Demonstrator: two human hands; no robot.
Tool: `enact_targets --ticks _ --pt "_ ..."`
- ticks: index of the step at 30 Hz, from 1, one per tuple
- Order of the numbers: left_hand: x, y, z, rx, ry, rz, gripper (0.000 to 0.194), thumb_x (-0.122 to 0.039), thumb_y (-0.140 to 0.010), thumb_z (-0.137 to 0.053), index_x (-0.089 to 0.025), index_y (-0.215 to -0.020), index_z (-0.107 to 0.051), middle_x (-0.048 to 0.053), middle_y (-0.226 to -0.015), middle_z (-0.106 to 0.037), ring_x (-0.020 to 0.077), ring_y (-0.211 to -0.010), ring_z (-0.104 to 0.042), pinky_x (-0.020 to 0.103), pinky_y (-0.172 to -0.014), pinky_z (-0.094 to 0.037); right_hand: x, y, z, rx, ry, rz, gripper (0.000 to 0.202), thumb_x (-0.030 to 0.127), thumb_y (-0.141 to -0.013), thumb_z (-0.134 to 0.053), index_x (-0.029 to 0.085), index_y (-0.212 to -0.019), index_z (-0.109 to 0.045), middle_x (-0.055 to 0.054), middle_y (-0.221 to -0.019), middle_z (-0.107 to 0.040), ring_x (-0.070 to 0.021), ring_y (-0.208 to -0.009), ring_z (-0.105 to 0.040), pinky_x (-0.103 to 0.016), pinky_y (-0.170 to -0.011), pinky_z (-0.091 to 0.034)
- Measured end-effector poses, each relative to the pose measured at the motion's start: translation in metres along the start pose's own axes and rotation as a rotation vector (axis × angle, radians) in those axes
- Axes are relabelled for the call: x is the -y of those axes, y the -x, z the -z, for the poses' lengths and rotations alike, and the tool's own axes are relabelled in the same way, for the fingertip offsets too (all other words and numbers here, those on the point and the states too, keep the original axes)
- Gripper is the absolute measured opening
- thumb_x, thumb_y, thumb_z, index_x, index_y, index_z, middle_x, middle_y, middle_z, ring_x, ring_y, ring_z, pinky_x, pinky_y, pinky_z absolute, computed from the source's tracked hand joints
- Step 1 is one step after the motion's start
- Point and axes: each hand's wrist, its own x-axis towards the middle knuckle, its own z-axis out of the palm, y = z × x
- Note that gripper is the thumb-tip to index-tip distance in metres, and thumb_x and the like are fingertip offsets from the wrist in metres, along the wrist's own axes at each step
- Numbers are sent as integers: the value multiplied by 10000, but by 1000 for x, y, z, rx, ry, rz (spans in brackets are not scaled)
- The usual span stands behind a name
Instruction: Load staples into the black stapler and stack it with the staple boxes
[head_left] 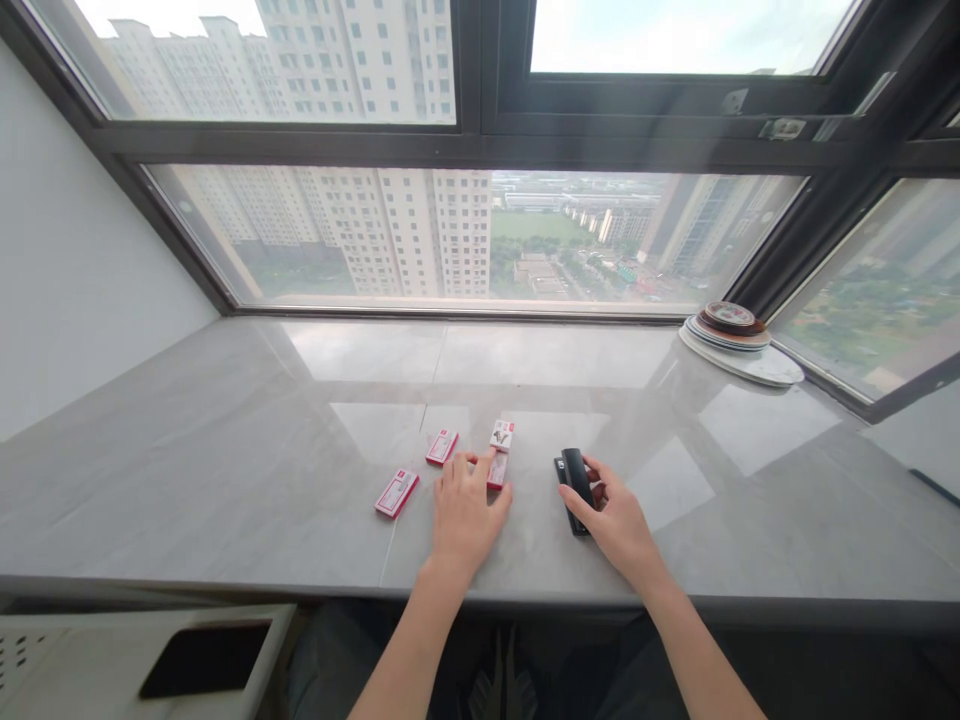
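My right hand [621, 523] grips a black stapler [576, 485] on the grey countertop, the thumb along its near side and the fingers round the right side. To the left, my left hand [471, 510] rests low over the counter with its fingers apart. Its index fingertip touches a small red-and-white staple box [497, 472], partly covered by the hand. Just beyond, a white-faced staple box [502, 435] meets or overlaps that one. Two more pink-red boxes lie left of the hand: one staple box [442, 447] near its fingertips, another box [396, 494] farther left.
Stacked round plates or mats [731, 335] sit at the back right corner by the window frame [465, 150]. Below the counter's front edge at left stands a white perforated unit [82, 665] with a black phone-like slab [206, 660] on it.
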Motion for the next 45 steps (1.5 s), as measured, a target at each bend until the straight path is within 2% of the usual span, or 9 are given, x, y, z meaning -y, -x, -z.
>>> enact_targets --ticks 8,15,21,25,29,33,37,40,45 --pt "17 10 25 189 120 -148 385 -277 -826 -724 -320 -1202 -651 54 -1274 -602 301 -1252 -541 471 -1057 -431 31 -3 20 179 119 235 373 311 -935 -589 311 -1297 -679 -41 -1259 -683 -232 -1103 -654 -344 -907 -532" --pt "5 27 41 297 214 -286 574 -361 -852 -767 -393 -1391 -571 2 -1560 -477 305 -1424 -438 506 -1189 -378 70 -6 -32 241 1 310 357 285 -916 -644 296 -1268 -702 -34 -1185 -707 -220 -1065 -666 -344 -939 -509" --pt "17 33 41 268 151 -273 582 -307 -886 -722 -361 -1437 -542 24 -1512 -544 296 -1429 -459 521 -1212 -370 92 -14 -72 127 -390 197 138 298 -756 -818 240 -870 -765 -23 -944 -733 -230 -920 -650 -366 -904 -471" --pt "29 35 37 253 103 -226 616 -341 -927 -673 -371 -1509 -472 23 -1637 -407 287 -1491 -400 521 -1216 -376 82 -22 -60 20 -751 85 243 445 -854 -719 253 -1003 -727 -19 -1024 -748 -223 -982 -668 -342 -876 -519" --pt "33 35 39 255 122 -217 518 -311 -926 -663 -369 -1427 -547 1 -1647 -393 272 -1481 -416 497 -1213 -382 39 -21 -22 -114 -907 -81 324 514 -931 -537 253 -1050 -688 -53 -1189 -722 -249 -1173 -642 -368 -919 -570" --pt "30 32 40 271 174 -166 367 -299 -896 -690 -356 -1255 -643 -17 -1631 -414 272 -1452 -445 492 -1189 -400 -1 -6 11 -26 -707 -361 393 575 -919 -583 224 -1076 -664 -83 -1046 -723 -211 -815 -709 -327 -646 -612" --pt "26 28 32 254 186 -146 326 -323 -839 -762 -359 -1154 -689 -8 -1611 -434 297 -1447 -430 541 -1177 -373 4 12 3 312 -393 -427 515 704 -924 -507 208 -994 -624 -6 -708 -643 -103 -385 -494 -216 -344 -329" --pt "25 26 29 239 172 -133 357 -352 -793 -817 -367 -1132 -705 -4 -1601 -447 301 -1438 -429 553 -1176 -354 23 20 -19 519 -293 -319 492 691 -918 -526 204 -906 -601 34 -599 -594 -77 -335 -392 -210 -359 -240" --pt "31 27 38 282 231 -150 294 -373 -832 -789 -340 -1112 -706 -11 -1570 -500 267 -1450 -442 481 -1189 -375 27 20 -27 463 -182 -208 419 586 -931 -564 192 -795 -607 43 -528 -538 -98 -440 -406 -224 -443 -261"
